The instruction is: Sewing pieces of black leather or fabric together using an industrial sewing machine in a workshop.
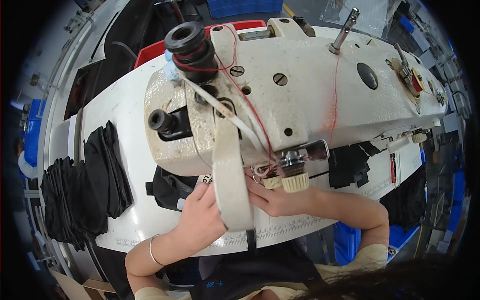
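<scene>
Head view: left hand [202,219] narrow, fingers bent against black cloth [172,189] lying partly beneath sewing machine [310,95] on white table [125,107]; right hand [280,200] close by, partly behind cream knobs [295,183]. Cannot tell either grip, fingertips mostly hidden. Open room between cloth and black folded stacks [108,172]; forearms [345,209] over ruler-marked near edge [292,227].

Site: sewing workshop. Evidence before you: 1 industrial sewing machine [312,92] on a white worktable [136,155] with ruler-marked edge, black fabric stacks [107,170] at your left, blue bins [245,7] beyond.
</scene>
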`<state>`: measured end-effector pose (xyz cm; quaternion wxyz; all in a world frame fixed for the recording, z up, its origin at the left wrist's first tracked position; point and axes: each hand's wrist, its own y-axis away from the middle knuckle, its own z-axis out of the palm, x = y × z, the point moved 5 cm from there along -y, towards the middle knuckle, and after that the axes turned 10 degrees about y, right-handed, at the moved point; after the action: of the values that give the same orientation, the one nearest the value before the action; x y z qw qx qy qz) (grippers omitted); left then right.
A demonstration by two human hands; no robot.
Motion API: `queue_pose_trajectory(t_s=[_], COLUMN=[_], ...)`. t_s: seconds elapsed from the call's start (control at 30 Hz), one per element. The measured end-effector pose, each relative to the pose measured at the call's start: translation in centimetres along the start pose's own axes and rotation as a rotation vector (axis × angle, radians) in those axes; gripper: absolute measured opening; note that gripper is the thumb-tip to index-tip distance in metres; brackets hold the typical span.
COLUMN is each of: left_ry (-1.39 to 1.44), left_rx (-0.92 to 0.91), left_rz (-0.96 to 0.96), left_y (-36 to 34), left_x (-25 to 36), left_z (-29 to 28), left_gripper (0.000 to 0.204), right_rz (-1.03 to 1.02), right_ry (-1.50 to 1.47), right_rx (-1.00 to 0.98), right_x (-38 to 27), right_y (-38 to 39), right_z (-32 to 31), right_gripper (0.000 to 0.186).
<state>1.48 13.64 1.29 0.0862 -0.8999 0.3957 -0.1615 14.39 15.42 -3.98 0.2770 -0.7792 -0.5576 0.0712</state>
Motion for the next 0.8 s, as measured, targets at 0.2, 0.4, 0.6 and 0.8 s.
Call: queue_pose_trajectory(t_s=[0.2, 0.4, 0.6, 0.8], left_ry=[0.495, 0.248, 0.011, 0.0], left_rx=[0.087, -0.011, -0.067, -0.093], left_rz=[-0.293, -0.04, 0.083, 0.043], left_y=[4.7, 2.4, 2.8, 3.2], left_x=[-4.5, -0.8, 0.1, 0.0], left_z=[4.1, 3.0, 3.7, 4.3], left_gripper=[0.027, 0.042, 0.038, 0.038], right_rz=[-0.086, -0.139, -0.134, -0.129], right_ry=[0.019, 0.049, 0.033, 0.017], right_rx=[-0.013, -0.004, -0.03, -0.014], right_x=[-0.5, -1.7, -1.6, -1.6], right_y=[0.3, 0.6, 0.5, 0.6], right_z=[-0.8, -1.4, -1.7, -1.6], right_gripper=[0.029, 0.031, 0.03, 0.028])
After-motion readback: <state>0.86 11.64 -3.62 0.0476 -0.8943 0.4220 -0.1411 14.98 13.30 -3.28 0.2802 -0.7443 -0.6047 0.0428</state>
